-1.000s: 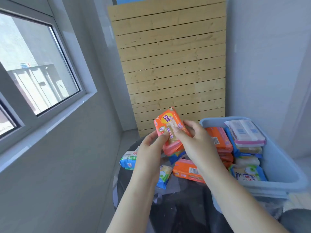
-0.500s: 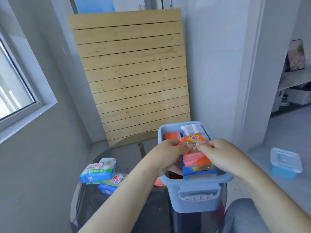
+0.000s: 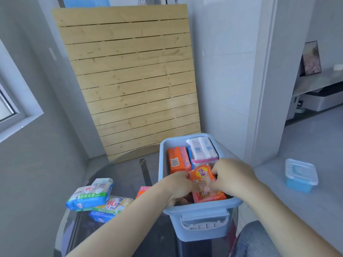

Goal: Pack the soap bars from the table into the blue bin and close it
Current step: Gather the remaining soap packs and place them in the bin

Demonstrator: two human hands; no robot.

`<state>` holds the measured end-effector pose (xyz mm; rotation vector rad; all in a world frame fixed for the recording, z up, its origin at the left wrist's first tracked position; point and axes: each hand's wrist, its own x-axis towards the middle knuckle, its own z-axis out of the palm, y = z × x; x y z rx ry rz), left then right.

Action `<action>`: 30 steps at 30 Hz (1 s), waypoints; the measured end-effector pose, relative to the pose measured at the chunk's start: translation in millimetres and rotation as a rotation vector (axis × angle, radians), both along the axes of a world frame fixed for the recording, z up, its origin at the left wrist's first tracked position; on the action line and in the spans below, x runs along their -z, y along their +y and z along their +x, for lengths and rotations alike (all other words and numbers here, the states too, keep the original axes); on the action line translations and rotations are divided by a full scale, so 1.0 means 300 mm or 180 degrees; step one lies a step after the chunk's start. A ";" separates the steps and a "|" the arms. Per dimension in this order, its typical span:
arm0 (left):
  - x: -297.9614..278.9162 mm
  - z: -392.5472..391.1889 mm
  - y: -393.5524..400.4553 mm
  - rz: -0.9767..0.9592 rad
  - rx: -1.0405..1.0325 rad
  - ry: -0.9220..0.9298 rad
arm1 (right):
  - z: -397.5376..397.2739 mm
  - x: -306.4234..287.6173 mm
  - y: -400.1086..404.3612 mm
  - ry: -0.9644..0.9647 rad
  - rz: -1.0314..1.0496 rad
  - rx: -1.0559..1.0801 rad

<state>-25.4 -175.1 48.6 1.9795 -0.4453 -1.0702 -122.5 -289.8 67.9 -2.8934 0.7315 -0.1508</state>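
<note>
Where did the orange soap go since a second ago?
Both hands carried the orange soap pack from above the table rightwards and down into the blue bin. The left hand and right hand still grip it. The blue-green packs on the table stayed put.

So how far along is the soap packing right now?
Partly done. The blue bin already holds an orange soap pack and a white one. Both hands, left and right, are pressing in another orange pack. Blue-green packs remain on the table; the bin is still open.
</note>
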 end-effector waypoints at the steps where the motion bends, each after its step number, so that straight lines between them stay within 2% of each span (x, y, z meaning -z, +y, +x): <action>1: 0.001 0.004 -0.002 0.0006 -0.0032 0.0039 | -0.003 0.003 -0.015 -0.0119 -0.0119 -0.0030; 4: 0.008 0.005 -0.010 0.0164 -0.0089 0.0047 | -0.017 0.031 -0.072 -0.0156 0.0182 -0.0124; 9: 0.013 0.005 -0.042 -0.0206 -0.0334 0.1103 | -0.027 0.094 -0.133 -0.0378 0.1737 -0.0411; 15: 0.030 0.013 -0.099 -0.0231 -0.0286 0.1220 | -0.023 0.134 -0.154 -0.0650 0.2714 -0.0478; 23: 0.067 0.030 -0.135 -0.0059 -0.0224 0.0670 | -0.022 0.138 -0.152 -0.0596 0.2979 -0.0425; 30: 0.057 0.002 -0.143 -0.0304 -0.0432 0.1012 | -0.021 0.126 -0.152 -0.0558 0.3005 -0.0389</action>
